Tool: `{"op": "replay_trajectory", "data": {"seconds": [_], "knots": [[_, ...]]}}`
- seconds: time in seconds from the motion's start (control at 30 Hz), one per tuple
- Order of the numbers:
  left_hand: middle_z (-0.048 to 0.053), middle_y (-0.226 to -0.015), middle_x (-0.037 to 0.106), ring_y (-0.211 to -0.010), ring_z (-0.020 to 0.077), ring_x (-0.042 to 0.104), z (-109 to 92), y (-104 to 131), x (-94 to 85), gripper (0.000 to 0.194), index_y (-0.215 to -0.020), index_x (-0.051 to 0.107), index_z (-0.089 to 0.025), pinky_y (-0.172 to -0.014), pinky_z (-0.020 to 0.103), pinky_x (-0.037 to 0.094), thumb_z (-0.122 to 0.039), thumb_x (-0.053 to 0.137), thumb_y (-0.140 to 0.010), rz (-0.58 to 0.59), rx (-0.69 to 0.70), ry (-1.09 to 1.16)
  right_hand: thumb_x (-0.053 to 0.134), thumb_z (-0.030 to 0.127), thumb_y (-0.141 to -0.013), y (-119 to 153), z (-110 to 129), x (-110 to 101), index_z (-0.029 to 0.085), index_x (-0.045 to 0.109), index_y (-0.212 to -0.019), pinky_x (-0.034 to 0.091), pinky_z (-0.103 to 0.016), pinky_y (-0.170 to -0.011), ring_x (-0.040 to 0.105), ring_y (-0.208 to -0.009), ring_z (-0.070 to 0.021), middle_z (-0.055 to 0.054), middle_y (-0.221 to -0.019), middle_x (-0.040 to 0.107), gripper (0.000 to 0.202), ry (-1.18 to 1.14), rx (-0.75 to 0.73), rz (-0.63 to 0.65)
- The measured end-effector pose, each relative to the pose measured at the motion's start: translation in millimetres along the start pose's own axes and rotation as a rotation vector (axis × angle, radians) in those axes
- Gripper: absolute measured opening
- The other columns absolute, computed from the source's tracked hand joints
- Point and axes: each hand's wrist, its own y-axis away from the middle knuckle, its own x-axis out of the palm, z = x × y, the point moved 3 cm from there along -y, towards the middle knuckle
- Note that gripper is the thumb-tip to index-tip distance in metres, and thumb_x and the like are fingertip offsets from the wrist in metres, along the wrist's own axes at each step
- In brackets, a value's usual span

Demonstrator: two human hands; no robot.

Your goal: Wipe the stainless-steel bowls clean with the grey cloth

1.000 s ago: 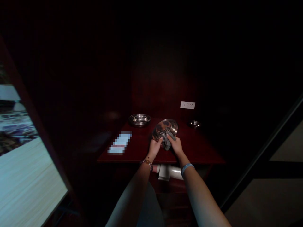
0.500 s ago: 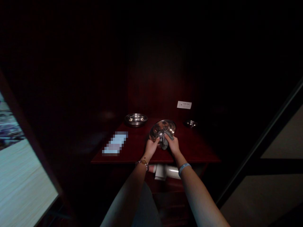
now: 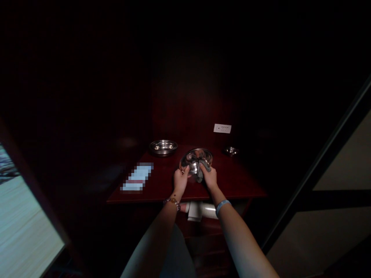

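Observation:
A shiny metal bowl (image 3: 191,157) is tilted toward me above the dark red desk top (image 3: 162,189). My left hand (image 3: 181,178) grips its lower left rim, thumb on the inside. Bunched in my right hand (image 3: 210,175) is a grey cloth (image 3: 199,175), pressed against the bowl's inner right side. The fingers of the right hand are partly hidden behind the cloth and rim.
Stacked metal bowls (image 3: 163,147) stand at the back left of the desk, a small metal bowl (image 3: 231,151) at the back right. A blurred-out pale rectangle (image 3: 137,177) lies at left. White rolls or boxes (image 3: 199,211) sit on the shelf below. A socket (image 3: 222,128) is on the back wall.
My left hand has shifted down and left along the bowl's rim. The cloth has moved away from the bowl's middle toward its right side. The view has turned slightly.

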Motion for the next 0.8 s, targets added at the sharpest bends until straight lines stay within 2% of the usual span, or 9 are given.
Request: {"op": "replay_trajectory", "data": {"seconds": [0.1,0.27,0.33,0.43,0.63,0.8], "knots": [[0.009,-0.078,0.073,-0.073,0.0227,0.072,4.0,-0.9,0.5,0.041,-0.087,0.069,-0.011,-0.066,0.035,0.061,-0.051,0.068,-0.078,0.032,0.009,-0.069,0.069,0.057,-0.072,-1.9,-5.7,-0.4,0.012,0.076,-0.088,0.051,-0.028,-0.071,0.069,-0.077,-0.0219,-0.008,-0.082,0.077,0.049,-0.072,0.041,-0.009],[0.012,-0.097,0.075,-0.097,0.0245,0.070,8.1,-1.2,5.9,0.044,-0.098,0.068,-0.013,-0.092,0.039,0.054,-0.041,0.081,-0.066,0.141,0.037,-0.064,0.072,0.057,-0.069,-4.2,-11.3,-0.2,0.013,0.076,-0.093,0.053,-0.030,-0.076,0.070,-0.082,-0.0227,-0.008,-0.087,0.077,0.051,-0.181,0.075,0.008],[0.012,-0.103,0.075,-0.100,0.0241,0.069,7.0,-0.3,8.1,0.047,-0.102,0.068,-0.014,-0.097,0.039,0.051,-0.036,0.083,-0.064,0.174,0.042,-0.049,0.072,0.057,-0.069,-4.0,-10.8,0.7,0.013,0.076,-0.094,0.053,-0.031,-0.076,0.070,-0.083,-0.0228,-0.008,-0.089,0.077,0.051,-0.200,0.078,0.040],[0.013,-0.106,0.074,-0.102,0.0236,0.069,4.7,0.4,9.5,0.047,-0.105,0.067,-0.014,-0.099,0.039,0.049,-0.035,0.081,-0.066,0.190,0.037,-0.029,0.072,0.057,-0.070,-3.5,-9.4,2.0,0.014,0.076,-0.091,0.053,-0.030,-0.076,0.070,-0.083,-0.0229,-0.008,-0.089,0.077,0.048,-0.182,0.073,0.084],[0.013,-0.116,0.071,-0.110,0.0234,0.064,6.2,-2.9,4.5,0.042,-0.111,0.065,-0.015,-0.103,0.038,0.044,-0.039,0.071,-0.077,0.133,0.099,-0.073,0.070,0.056,-0.072,-3.1,-9.0,1.9,0.015,0.077,-0.088,0.053,-0.031,-0.076,0.071,-0.080,-0.0230,-0.007,-0.085,0.077,0.044,-0.092,0.060,0.125],[0.013,-0.112,0.071,-0.105,0.0240,0.066,10.8,-4.1,2.5,0.041,-0.108,0.064,-0.014,-0.098,0.039,0.047,-0.043,0.068,-0.078,0.119,0.073,-0.081,0.070,0.055,-0.073,-3.1,-9.4,2.2,0.016,0.077,-0.089,0.053,-0.032,-0.079,0.071,-0.084,-0.0237,-0.006,-0.085,0.077,0.042,-0.073,0.042,0.128]]}}
